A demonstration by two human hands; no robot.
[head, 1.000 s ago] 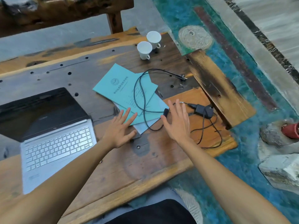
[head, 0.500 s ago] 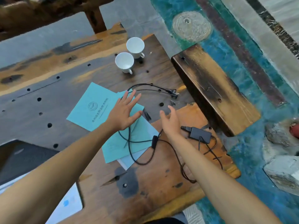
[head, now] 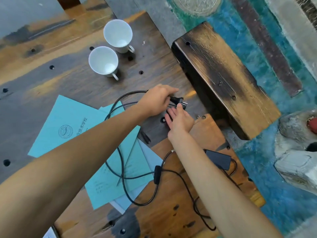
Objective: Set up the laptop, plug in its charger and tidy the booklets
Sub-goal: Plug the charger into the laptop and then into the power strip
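Lifting the plug cleanly is the job now: it lies at the far right of the bench, prongs pointing right, with the left hand curled round its cable end. The right hand lies just beside it, fingers straight, holding nothing. The cord loops back over the booklets to the adapter near the edge, so I'd raise it slowly and feed the slack with the free hand, or the loops will likely drag the top sheets. Two cups stand nearby; keep the cord low and away from them.
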